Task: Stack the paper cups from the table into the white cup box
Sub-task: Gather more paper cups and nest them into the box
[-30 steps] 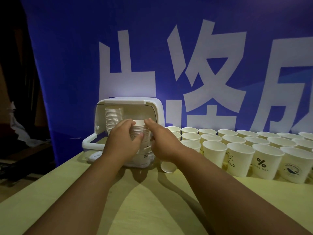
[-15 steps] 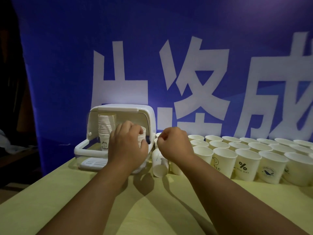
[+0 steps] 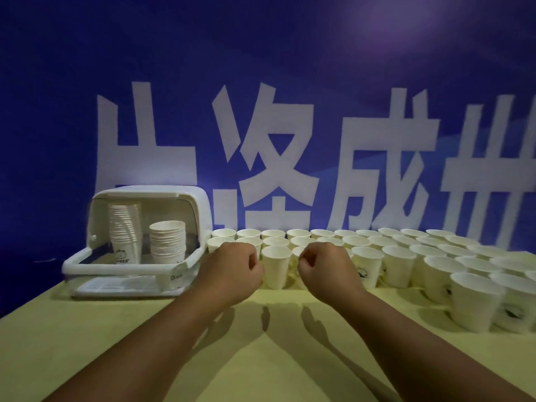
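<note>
Both fists are curled on nothing: the left hand [image 3: 232, 274] and right hand [image 3: 327, 271] flank one paper cup [image 3: 277, 266] near the far edge of the yellow table [image 3: 261, 358]. At its far left corner the white cup box [image 3: 200, 207] holds a tall stack [image 3: 124, 227] and a shorter stack [image 3: 167, 242]. Dozens of loose cups [image 3: 397, 268] crowd rightward, so most work seems left. A blue banner [image 3: 261, 68] hangs behind.

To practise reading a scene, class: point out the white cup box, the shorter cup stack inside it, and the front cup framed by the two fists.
white cup box [image 3: 150, 191]: head view, top of its shell.
shorter cup stack [image 3: 167, 244]: head view, rims midway up.
front cup [image 3: 276, 269]: head view, middle of its wall.
</note>
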`<state>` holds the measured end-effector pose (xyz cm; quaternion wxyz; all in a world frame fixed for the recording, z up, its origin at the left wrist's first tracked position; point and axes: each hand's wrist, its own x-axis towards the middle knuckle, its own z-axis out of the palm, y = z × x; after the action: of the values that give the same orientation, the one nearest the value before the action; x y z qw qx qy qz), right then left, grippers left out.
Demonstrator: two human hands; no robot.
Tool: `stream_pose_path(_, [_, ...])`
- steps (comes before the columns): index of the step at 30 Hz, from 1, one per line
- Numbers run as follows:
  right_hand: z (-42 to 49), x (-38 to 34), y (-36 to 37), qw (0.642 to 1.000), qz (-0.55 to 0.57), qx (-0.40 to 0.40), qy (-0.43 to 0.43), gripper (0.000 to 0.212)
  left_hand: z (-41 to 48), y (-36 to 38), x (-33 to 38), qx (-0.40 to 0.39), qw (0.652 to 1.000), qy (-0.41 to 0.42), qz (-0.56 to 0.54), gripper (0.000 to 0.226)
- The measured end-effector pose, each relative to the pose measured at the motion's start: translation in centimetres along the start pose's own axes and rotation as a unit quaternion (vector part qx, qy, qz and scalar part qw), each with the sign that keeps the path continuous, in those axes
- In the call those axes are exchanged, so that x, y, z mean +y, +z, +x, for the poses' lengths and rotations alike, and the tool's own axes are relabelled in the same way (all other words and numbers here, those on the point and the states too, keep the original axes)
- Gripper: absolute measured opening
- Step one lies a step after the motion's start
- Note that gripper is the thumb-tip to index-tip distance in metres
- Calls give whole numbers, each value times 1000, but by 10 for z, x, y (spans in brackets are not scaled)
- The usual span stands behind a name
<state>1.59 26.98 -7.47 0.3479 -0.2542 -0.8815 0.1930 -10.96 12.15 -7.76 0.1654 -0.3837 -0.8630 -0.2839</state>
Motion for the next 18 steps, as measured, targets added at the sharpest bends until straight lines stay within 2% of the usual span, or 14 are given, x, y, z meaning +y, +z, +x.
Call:
stream_pose_path(8, [-31, 71, -64, 997, -38, 46, 54, 6, -24, 38, 105, -47, 998, 41, -29, 15])
stream_pose_path(13, [-51, 121, -97, 988, -78, 110, 78, 3, -31, 71, 168, -69, 993, 72, -61, 14])
stream_pose_path(17, [-63, 157, -115, 973, -129, 165, 93, 29, -31, 104, 213, -99, 986, 92, -95, 3])
stream_pose_path(18, [-66, 163, -116, 971, -133, 174, 99, 36, -30, 112, 221, -104, 984, 96, -105, 8])
